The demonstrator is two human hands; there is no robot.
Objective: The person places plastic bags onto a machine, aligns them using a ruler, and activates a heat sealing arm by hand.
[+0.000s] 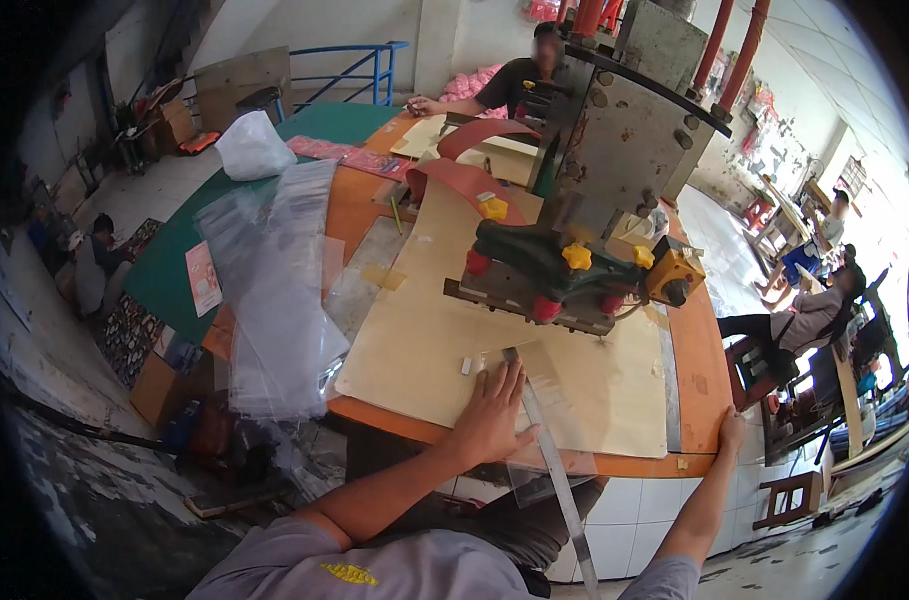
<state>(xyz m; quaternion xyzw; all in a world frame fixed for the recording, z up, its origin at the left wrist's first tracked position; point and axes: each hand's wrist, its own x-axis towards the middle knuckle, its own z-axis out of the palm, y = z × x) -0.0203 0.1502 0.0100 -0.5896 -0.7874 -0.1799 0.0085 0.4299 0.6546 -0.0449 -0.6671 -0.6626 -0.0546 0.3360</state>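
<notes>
1. Head view: the left hand (pixel 491 412) lies flat and open, fingers spread, palm down on a clear plastic sheet (pixel 539 400) at the near edge of the work table (pixel 694 370). The sheet is thin, glossy and nearly see-through, so its outline is hard to trace; its near part hangs over the table edge.
2. A long, narrow metal strip (pixel 546 450), flat and dull grey, runs from beside the fingertips down past the table edge toward the near side, where the picture's lower edge cuts it off.
3. The right hand (pixel 731 432) rests on the near right corner of the table, fingers curled over the rim; whether it grips anything else cannot be told, since the fingers are hidden behind the edge.
4. A pale beige board (pixel 424 340), smooth and matte, covers most of the orange tabletop under the hand and sheet.
5. Farther away stands a grey metal press machine (pixel 624 140), blocky, with red posts above and a dark green base with yellow and red knobs (pixel 576 257). Its top is cut off.
6. To the left lies a limp stack of clear plastic bags (pixel 274 290), wrinkled and shiny, drooping over the table's left side.
7. At the far end a seated person (pixel 519 80) leans on the table; other people sit at the far right, small and blurred.
</notes>
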